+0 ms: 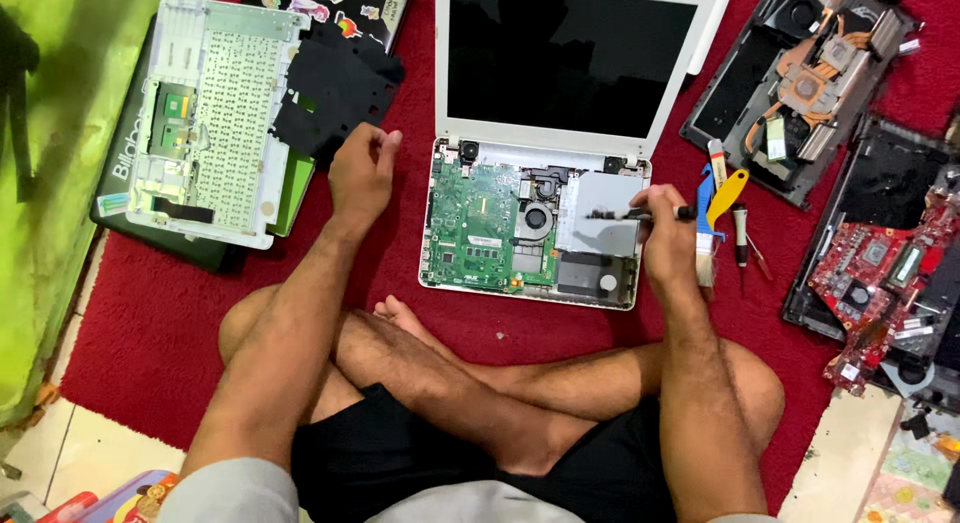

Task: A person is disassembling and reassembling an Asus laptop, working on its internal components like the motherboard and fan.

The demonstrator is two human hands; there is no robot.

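Only red carpet (170, 313) lies open beside the opened white laptop (540, 233). Right hand (668, 238) pinches a black screwdriver (640, 214); left hand (362, 173) hovers loosely curled, empty. Paintbrush (706, 233) and dismantled laptops (860, 213) crowd the right.

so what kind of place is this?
Likely an informal home laptop-repair spot on the floor: an opened white laptop on a red carpet, more stripped laptops at the right, and a brush beside the right hand.

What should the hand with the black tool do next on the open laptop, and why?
Probably lower the tool's tip onto the silver metal cover and work there. The right hand holds the black tool flat over that cover, beside the round fan, in the open laptop. The left hand is loosely curled and holds nothing, so it could steady the laptop.
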